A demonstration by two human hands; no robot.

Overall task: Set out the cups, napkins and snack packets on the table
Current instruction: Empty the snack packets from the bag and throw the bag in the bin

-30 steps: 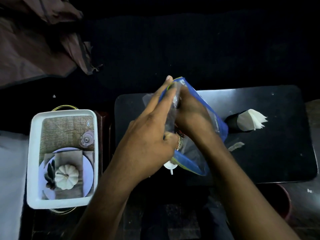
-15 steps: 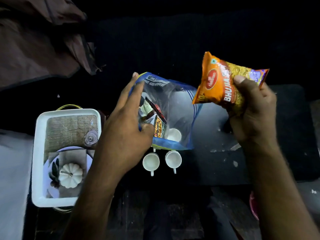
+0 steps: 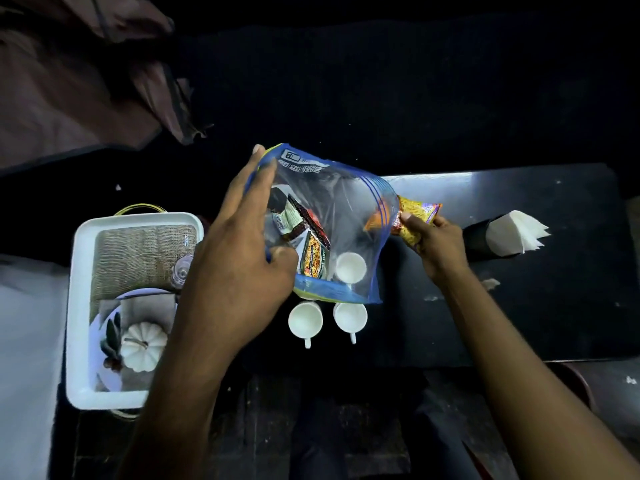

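Note:
My left hand (image 3: 239, 268) grips a clear zip bag (image 3: 346, 209) with blue edges, held above the black table (image 3: 519, 271). Inside the bag I see snack packets (image 3: 308, 244) and a white cup (image 3: 350, 267). Just right of the bag, my right hand (image 3: 436, 247) holds an orange snack packet (image 3: 414, 220) low over the table. Two white cups (image 3: 327, 320) stand side by side near the table's front edge, below the bag. A black holder with white napkins (image 3: 516, 235) lies on the table to the right.
A white tray (image 3: 78, 306) left of the table holds burlap cloth, a small glass, a plate and a white pumpkin. Brown fabric (image 3: 79, 81) lies at the far left. The background is dark.
My right hand has brought the orange packet down from high above the table to just beside the bag. The left hand keeps holding the bag.

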